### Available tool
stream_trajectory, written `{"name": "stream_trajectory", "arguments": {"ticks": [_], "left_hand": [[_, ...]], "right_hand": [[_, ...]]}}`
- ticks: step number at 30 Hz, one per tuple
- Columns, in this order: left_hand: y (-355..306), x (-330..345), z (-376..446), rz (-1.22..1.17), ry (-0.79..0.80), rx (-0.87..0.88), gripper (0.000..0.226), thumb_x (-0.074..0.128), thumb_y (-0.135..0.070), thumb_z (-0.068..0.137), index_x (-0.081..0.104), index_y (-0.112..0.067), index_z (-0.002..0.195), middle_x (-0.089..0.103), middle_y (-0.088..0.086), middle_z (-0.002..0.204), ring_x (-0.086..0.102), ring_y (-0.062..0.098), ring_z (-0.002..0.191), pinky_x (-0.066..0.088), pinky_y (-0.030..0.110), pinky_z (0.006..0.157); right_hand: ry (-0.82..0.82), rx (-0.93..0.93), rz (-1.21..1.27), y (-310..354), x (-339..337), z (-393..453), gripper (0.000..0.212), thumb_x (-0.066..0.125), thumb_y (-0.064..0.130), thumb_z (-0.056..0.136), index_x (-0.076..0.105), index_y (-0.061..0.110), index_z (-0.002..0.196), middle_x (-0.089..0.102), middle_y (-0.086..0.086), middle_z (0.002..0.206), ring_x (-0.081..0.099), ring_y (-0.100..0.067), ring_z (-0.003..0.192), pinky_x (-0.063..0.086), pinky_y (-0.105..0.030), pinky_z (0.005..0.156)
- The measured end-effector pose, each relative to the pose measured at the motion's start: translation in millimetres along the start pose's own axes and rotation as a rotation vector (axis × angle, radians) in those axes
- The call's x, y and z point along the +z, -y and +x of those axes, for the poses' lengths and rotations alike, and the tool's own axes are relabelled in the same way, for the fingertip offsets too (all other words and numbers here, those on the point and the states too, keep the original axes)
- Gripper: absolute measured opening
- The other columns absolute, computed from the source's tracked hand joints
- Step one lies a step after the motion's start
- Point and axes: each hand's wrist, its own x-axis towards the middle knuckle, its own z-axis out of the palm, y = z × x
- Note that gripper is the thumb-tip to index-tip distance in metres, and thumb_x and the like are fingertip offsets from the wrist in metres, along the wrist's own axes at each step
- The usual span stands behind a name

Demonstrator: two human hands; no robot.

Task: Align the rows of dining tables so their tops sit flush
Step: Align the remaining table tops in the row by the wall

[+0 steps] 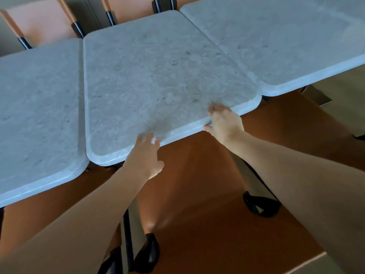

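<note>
Three grey stone-look square table tops stand side by side in a row. The middle table (158,76) touches the right table (286,40) along its right side, and a narrow dark gap separates it from the left table (35,107). The middle table's near edge sits farther from me than the left table's and nearer than the right table's. My left hand (147,155) grips the middle table's near edge, fingers on top and thumb below. My right hand (223,121) holds the same edge nearer its right corner, fingers curled over the top.
Orange chairs (197,184) with black frames are tucked under the near side, right below my arms. More orange chairs (41,22) line the far side. A metal table base (318,95) shows under the right table, on a pale floor.
</note>
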Motion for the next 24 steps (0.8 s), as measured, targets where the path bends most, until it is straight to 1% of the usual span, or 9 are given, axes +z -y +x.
{"name": "stream_trajectory", "arguments": {"ticks": [4, 7, 8, 10, 13, 16, 19, 21, 24], "left_hand": [[-3, 2, -12, -0.050, 0.010, -0.054, 0.080, 0.058, -0.035, 0.096, 0.012, -0.023, 0.161, -0.008, -0.006, 0.169, -0.011, 0.021, 0.155, 0.031, 0.042, 0.117], [-21, -10, -9, 0.073, 0.050, -0.138, 0.073, 0.059, -0.045, 0.094, 0.028, -0.020, 0.156, 0.008, 0.001, 0.167, 0.011, 0.026, 0.154, 0.042, 0.045, 0.108], [-34, -20, -4, 0.135, 0.073, -0.176, 0.064, 0.060, -0.048, 0.092, 0.043, -0.019, 0.147, 0.026, 0.004, 0.159, 0.031, 0.028, 0.146, 0.047, 0.042, 0.099], [-69, -39, 11, 0.239, 0.113, -0.240, 0.037, 0.058, -0.046, 0.092, 0.065, -0.019, 0.116, 0.056, 0.002, 0.118, 0.058, 0.025, 0.108, 0.045, 0.034, 0.080], [-124, -53, 48, 0.331, 0.061, -0.274, 0.027, 0.049, -0.043, 0.096, 0.060, -0.020, 0.088, 0.045, -0.003, 0.076, 0.051, 0.022, 0.079, 0.035, 0.030, 0.075], [-143, -58, 71, 0.329, -0.040, -0.336, 0.048, 0.039, -0.062, 0.096, 0.052, -0.019, 0.080, 0.047, -0.002, 0.070, 0.045, 0.019, 0.065, 0.034, 0.031, 0.074], [-130, -60, 72, 0.486, -0.099, -0.324, 0.055, 0.033, -0.076, 0.089, 0.043, -0.022, 0.095, 0.045, -0.004, 0.064, 0.043, 0.018, 0.059, 0.032, 0.033, 0.074], [-119, -57, 74, 0.532, -0.161, -0.291, 0.062, 0.035, -0.079, 0.085, 0.045, -0.021, 0.104, 0.051, -0.001, 0.066, 0.052, 0.022, 0.069, 0.037, 0.037, 0.080], [-121, -48, 88, 0.296, -0.359, -0.107, 0.060, 0.050, -0.064, 0.086, 0.057, -0.010, 0.110, 0.062, 0.012, 0.098, 0.060, 0.037, 0.094, 0.046, 0.049, 0.084]], "right_hand": [[-0.071, -0.071, -0.031, -5, 1, 0, 0.053, 0.066, 0.036, 0.092, 0.052, 0.007, 0.134, 0.060, -0.009, 0.124, 0.056, -0.027, 0.116, 0.050, -0.036, 0.084], [-0.080, -0.158, -0.136, -13, -2, 1, 0.052, 0.060, 0.036, 0.095, 0.051, 0.004, 0.135, 0.061, -0.009, 0.121, 0.058, -0.028, 0.112, 0.048, -0.034, 0.081], [-0.079, -0.196, -0.157, -18, -4, 2, 0.052, 0.058, 0.035, 0.097, 0.050, 0.005, 0.137, 0.061, -0.009, 0.123, 0.058, -0.028, 0.112, 0.047, -0.034, 0.079], [-0.054, -0.297, -0.144, -33, -10, 7, 0.048, 0.056, 0.032, 0.098, 0.050, 0.010, 0.140, 0.059, -0.007, 0.129, 0.054, -0.028, 0.117, 0.044, -0.035, 0.080], [-0.012, -0.523, -0.065, -70, -16, 24, 0.047, 0.060, 0.034, 0.096, 0.051, 0.019, 0.140, 0.055, -0.002, 0.131, 0.048, -0.027, 0.122, 0.042, -0.038, 0.090], [-0.015, -0.654, -0.038, -119, -19, 45, 0.055, 0.064, 0.042, 0.091, 0.053, 0.017, 0.139, 0.050, -0.007, 0.140, 0.046, -0.029, 0.126, 0.043, -0.045, 0.099], [0.045, -0.456, -0.077, -171, -22, 69, 0.093, 0.063, 0.071, 0.079, 0.037, 0.019, 0.151, 0.025, -0.018, 0.159, 0.030, -0.038, 0.142, 0.028, -0.050, 0.116], [0.106, -0.387, -0.117, -195, -24, 85, 0.119, 0.057, 0.091, 0.064, 0.025, 0.023, 0.156, 0.009, -0.021, 0.164, 0.017, -0.043, 0.147, 0.016, -0.059, 0.120], [0.141, -0.498, -0.118, -201, -23, 106, 0.130, 0.047, 0.097, 0.055, 0.021, 0.017, 0.155, -0.002, -0.022, 0.166, 0.005, -0.042, 0.154, 0.007, -0.065, 0.121]]}}
